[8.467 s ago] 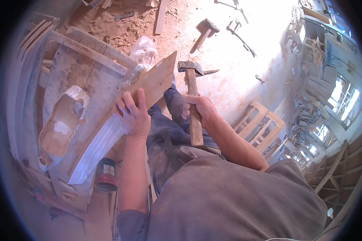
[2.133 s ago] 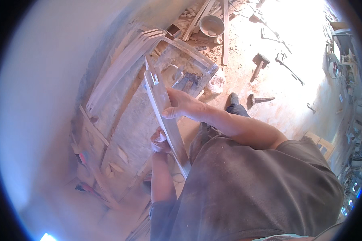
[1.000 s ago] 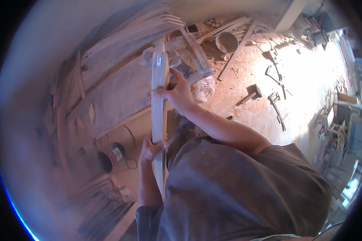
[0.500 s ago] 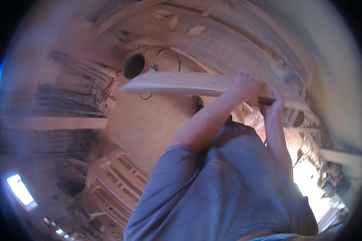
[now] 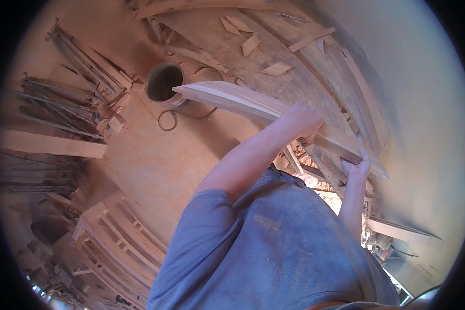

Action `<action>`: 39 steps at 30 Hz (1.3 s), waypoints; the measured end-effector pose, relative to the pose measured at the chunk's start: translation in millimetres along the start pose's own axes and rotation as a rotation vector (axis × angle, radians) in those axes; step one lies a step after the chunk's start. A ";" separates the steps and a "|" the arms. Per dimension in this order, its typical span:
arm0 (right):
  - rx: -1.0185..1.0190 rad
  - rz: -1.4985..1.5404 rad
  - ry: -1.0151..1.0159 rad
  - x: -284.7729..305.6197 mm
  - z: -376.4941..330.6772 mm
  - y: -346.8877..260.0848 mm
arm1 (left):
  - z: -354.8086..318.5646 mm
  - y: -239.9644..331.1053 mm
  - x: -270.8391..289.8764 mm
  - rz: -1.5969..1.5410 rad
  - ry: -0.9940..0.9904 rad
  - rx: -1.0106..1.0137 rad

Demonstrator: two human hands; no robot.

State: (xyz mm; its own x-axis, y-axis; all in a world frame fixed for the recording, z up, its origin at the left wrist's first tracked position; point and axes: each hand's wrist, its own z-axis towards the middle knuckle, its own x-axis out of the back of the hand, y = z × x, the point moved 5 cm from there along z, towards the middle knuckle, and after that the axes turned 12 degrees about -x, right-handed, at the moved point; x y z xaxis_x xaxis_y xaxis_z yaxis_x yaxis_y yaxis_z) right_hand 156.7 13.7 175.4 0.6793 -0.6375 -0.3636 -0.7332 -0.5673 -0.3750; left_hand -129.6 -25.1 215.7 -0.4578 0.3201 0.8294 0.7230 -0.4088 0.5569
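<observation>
A long pale wooden board (image 5: pixel 237 101) with a pointed left end is held in front of me, sloping down toward the right. My left hand (image 5: pixel 307 121) is closed over it near the middle, with the knuckles up. Farther along, my right hand (image 5: pixel 357 164) grips its lower edge from below, close to the right end. The fingers of my right hand are partly hidden by the board. Beyond the board stands a wooden workbench (image 5: pixel 217 39), its top carrying several small diamond-shaped offcuts (image 5: pixel 278 68).
A dark round bucket (image 5: pixel 164 82) stands on the dusty floor, with a looped cord (image 5: pixel 168 121) nearby. Metal bar clamps (image 5: pixel 62 106) lean at the left. Slatted wooden frames (image 5: pixel 124 232) are stacked lower left. A pale wall (image 5: pixel 423 103) rises at the right.
My hands are now farther apart along the board, and its right end shows past my right hand. The board slopes more steeply down to the right. The whole view has shifted.
</observation>
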 end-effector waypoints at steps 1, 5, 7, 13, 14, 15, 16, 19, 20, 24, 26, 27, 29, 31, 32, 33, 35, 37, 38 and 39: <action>-0.012 -0.028 -0.006 -4.2 3.9 0.2 | -2.6 -5.2 3.4 -0.048 0.001 0.014; -0.070 -0.131 0.011 -15.3 24.4 11.9 | -8.2 -24.7 9.9 -0.142 -0.125 0.075; -0.102 -0.151 0.030 -18.7 34.1 21.7 | -9.4 -32.1 6.8 -0.156 -0.142 0.117; -0.143 -0.196 -0.044 -28.1 68.0 58.4 | -11.1 -60.8 4.9 -0.139 -0.257 0.154; -0.185 -0.167 -0.051 -27.8 77.3 60.4 | -7.7 -63.6 7.1 -0.113 -0.291 0.155; -0.227 -0.132 -0.058 -28.9 89.0 63.3 | -7.7 -68.6 8.2 -0.085 -0.329 0.153; -0.268 -0.071 -0.019 -27.6 101.1 67.2 | -5.2 -73.0 8.2 -0.062 -0.324 0.182; -0.298 -0.005 -0.071 -46.4 126.4 96.5 | -4.4 -96.7 8.4 0.008 -0.295 0.223; -0.291 0.005 -0.060 -54.5 123.8 108.1 | -5.2 -100.6 11.1 0.021 -0.367 0.277; -0.302 -0.183 -0.243 -34.3 154.2 113.2 | 13.7 -135.6 -4.8 -0.067 -0.369 0.337; -0.237 -0.277 -0.163 -24.2 147.3 122.0 | 10.8 -157.0 -12.7 -0.148 -0.449 0.349; -0.179 -0.312 -0.080 -23.1 144.4 120.7 | 13.8 -172.4 -17.8 -0.188 -0.494 0.340; -0.048 -0.461 0.084 -6.6 139.1 106.3 | 17.4 -193.8 -25.8 -0.272 -0.543 0.360; 0.105 -0.674 0.264 9.0 136.7 93.6 | 32.2 -201.5 -22.2 -0.314 -0.579 0.335; 0.200 -0.692 0.346 26.2 140.7 94.0 | 33.8 -205.7 -25.0 -0.346 -0.601 0.329; 0.289 -0.716 0.428 43.8 146.8 95.0 | 36.1 -215.8 -27.6 -0.308 -0.624 0.288; 0.444 -0.739 0.535 44.1 165.2 91.1 | 61.2 -256.6 -26.8 -0.226 -0.620 0.200; 0.522 -0.736 0.595 46.1 165.9 88.2 | 72.2 -274.6 -28.0 -0.157 -0.641 0.185; 0.523 -0.707 0.615 44.8 168.2 87.5 | 78.8 -283.5 -27.4 -0.118 -0.648 0.176; 0.524 -0.681 0.633 43.8 171.0 85.6 | 85.5 -293.0 -31.1 -0.078 -0.653 0.129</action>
State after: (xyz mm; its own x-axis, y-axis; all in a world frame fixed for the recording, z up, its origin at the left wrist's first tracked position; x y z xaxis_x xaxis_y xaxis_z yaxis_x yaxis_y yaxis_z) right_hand 129.3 26.3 -18.4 0.6892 -0.5112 0.5134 0.0022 -0.7072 -0.7070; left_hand -282.9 157.9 23.0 -0.1333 0.8127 0.5672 0.7750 -0.2712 0.5708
